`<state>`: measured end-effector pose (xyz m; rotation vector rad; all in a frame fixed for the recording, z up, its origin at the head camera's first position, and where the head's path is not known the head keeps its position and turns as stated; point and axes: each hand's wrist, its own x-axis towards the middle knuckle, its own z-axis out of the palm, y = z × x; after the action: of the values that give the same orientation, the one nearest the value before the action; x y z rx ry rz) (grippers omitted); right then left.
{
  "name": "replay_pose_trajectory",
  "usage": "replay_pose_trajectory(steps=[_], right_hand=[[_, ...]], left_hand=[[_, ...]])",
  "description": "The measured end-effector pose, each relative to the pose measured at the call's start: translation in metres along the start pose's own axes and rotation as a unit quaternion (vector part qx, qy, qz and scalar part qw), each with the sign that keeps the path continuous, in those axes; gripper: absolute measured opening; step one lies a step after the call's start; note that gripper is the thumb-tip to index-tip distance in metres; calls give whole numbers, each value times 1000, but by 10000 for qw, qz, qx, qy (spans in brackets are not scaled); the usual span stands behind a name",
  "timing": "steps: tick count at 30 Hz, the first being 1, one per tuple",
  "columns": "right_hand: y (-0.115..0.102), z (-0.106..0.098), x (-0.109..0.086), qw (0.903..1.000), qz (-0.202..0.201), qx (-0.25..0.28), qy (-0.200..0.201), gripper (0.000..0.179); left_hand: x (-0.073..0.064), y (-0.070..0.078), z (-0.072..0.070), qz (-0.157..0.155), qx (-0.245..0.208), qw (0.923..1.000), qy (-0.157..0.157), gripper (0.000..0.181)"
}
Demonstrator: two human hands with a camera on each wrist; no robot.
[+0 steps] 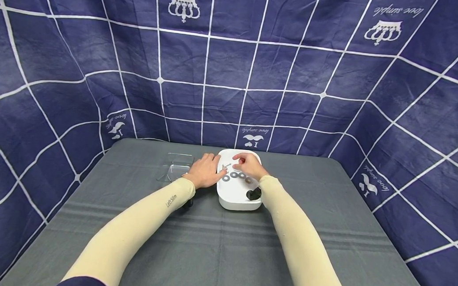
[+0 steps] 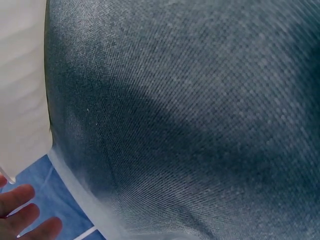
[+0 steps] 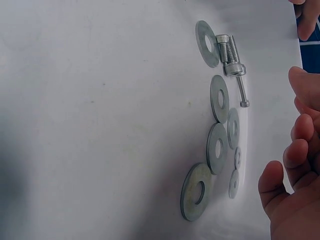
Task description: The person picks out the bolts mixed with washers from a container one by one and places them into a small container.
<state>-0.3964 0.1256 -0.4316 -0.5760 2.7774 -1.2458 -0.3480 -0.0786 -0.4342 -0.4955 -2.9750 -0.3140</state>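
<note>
Washers [image 3: 211,150] and screws [image 3: 233,69] lie in the white tray [image 1: 233,194], the screws toward ten o'clock. Left hand [image 1: 204,170], fingers fairly straight, touches its ten o'clock rim; right hand [image 1: 251,166] hovers toward one, fingers narrowly parted, apparently holding nothing. Picking out pieces seems underway; next likely calls for a fine pinch.
</note>
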Motion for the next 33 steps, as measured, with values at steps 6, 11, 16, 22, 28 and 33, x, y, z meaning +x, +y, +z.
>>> replay_pose_trajectory(steps=[6,11,16,22,28,33], right_hand=[[0,2,1,10000,43,-13,88,31],[0,4,3,10000,19,-31,45,31],[1,4,3,10000,3,-47,80,31],[0,6,1,10000,67,43,14,31],[-1,10,1,9999,16,106,-66,29],[2,14,3,9992,226,301,-105,26]], left_hand=[[0,4,-2,-25,-32,10000,-29,74],[-1,7,-3,-83,19,9999,-67,75],[0,8,-2,-116,65,9999,-109,77],[0,8,-1,-156,132,9997,-166,77],[0,8,0,-140,178,9996,-170,76],[0,7,1,-124,181,9997,-140,74]])
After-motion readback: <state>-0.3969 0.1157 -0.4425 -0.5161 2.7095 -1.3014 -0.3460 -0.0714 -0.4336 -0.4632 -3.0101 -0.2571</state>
